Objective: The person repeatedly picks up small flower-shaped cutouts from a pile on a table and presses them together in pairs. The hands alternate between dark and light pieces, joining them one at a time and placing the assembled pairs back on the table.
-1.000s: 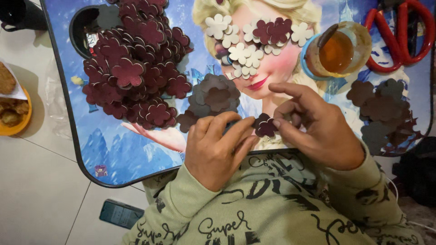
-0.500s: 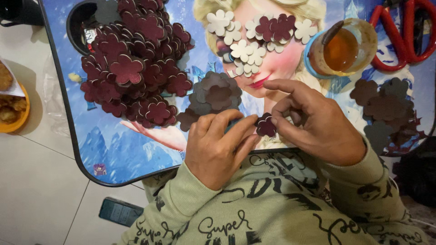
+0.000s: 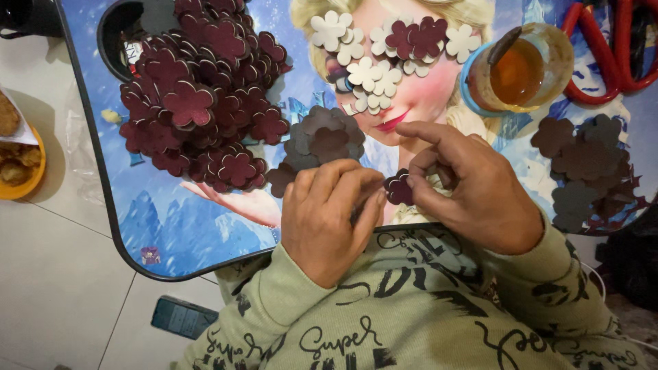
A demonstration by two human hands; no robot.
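Note:
A small dark maroon flower cutout [image 3: 398, 188] is pinched between my left hand [image 3: 329, 216] and my right hand [image 3: 473, 188], just above the near edge of a blue picture-printed lap table [image 3: 171, 233]. My left fingers are curled against the cutout's left side; my right thumb and fingers grip its right side. A big heap of maroon flower cutouts [image 3: 199, 103] lies at the table's left. A small brown-grey pile [image 3: 322, 140] sits just beyond my left hand. White and maroon flowers [image 3: 384, 51] lie at the far middle.
An open jar of amber glue [image 3: 517, 68] stands at the far right, red-handled scissors [image 3: 610, 48] beyond it. More brown cutouts [image 3: 582, 168] lie at the right edge. A yellow plate of snacks [image 3: 17, 157] and a dark phone [image 3: 181, 316] rest on the tiled floor.
Both hands have stayed together on the small maroon flower; the fingers have shifted slightly around it.

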